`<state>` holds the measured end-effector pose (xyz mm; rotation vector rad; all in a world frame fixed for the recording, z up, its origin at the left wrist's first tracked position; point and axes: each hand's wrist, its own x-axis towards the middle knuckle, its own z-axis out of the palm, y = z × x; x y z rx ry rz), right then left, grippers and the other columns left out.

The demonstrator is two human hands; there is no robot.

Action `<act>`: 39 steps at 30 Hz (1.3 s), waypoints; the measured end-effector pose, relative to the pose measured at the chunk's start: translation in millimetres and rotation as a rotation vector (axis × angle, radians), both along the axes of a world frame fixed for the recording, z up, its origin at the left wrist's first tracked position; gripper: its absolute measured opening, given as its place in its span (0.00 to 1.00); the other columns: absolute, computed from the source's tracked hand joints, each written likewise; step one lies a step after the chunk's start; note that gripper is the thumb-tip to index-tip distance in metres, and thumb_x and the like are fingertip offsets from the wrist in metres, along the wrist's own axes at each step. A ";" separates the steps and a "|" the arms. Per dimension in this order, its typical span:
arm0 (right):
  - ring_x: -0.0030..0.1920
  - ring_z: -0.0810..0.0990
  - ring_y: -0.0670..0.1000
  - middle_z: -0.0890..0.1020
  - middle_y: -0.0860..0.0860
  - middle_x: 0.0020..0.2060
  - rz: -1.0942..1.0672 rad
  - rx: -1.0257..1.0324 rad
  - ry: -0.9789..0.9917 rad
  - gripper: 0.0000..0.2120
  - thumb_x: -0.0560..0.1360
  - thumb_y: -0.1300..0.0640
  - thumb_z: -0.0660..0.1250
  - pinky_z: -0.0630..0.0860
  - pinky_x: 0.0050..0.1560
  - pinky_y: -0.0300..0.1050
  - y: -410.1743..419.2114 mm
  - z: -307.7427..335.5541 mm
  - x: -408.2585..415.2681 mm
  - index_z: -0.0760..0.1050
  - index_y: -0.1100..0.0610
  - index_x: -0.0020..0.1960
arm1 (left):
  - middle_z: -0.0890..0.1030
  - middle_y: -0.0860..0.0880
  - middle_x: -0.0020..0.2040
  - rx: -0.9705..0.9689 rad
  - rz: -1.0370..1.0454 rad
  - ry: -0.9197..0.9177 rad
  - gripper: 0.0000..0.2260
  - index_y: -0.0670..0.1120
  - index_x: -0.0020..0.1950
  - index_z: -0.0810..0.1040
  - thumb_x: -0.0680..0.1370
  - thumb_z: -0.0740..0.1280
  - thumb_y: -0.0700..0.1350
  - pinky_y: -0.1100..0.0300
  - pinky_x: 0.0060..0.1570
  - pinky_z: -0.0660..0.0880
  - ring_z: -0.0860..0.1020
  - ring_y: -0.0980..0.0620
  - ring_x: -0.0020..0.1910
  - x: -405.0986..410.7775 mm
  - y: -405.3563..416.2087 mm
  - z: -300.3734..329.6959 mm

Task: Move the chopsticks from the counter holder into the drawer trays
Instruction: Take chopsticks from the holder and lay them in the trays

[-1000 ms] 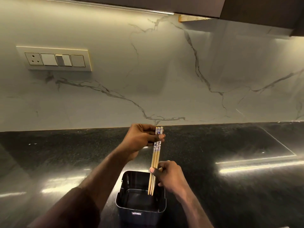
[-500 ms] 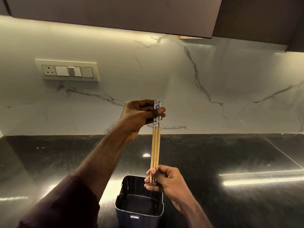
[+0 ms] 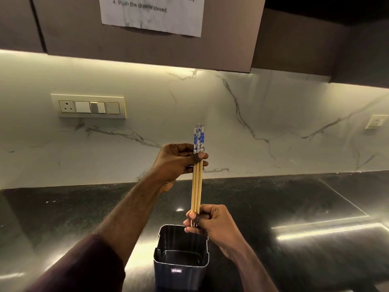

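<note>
Chopsticks (image 3: 197, 182) now lifted clear above holder (image 3: 181, 258), centre frame; your left hand (image 3: 179, 163) and right hand (image 3: 207, 222) pinch both ends. Drawer trays next.

A switch panel (image 3: 88, 106) on the marble backsplash (image 3: 273, 127), far left. A small socket (image 3: 376, 121) far right. A printed note (image 3: 151, 15) on the dark upper cabinet (image 3: 73, 39). Glossy black counter (image 3: 273, 203) below.

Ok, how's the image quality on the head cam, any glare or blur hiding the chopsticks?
Head view: warm under-cabinet light; bright glare streaks on the glossy black counter; the blue-patterned wooden chopsticks stay sharp between left hand and right hand; wide-angle bending at the edges; the dark metal holder shows clearly.
</note>
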<state>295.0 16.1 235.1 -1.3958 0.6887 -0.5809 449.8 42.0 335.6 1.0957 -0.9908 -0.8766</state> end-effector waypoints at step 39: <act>0.37 0.85 0.53 0.84 0.57 0.36 -0.460 -0.123 0.167 0.06 0.76 0.64 0.69 0.84 0.47 0.48 254.5 -13.1 -311.8 0.83 0.67 0.48 | 0.85 0.41 0.47 0.042 -0.268 0.104 0.10 0.38 0.54 0.80 0.74 0.70 0.37 0.52 0.49 0.82 0.85 0.43 0.47 -299.9 193.0 -31.4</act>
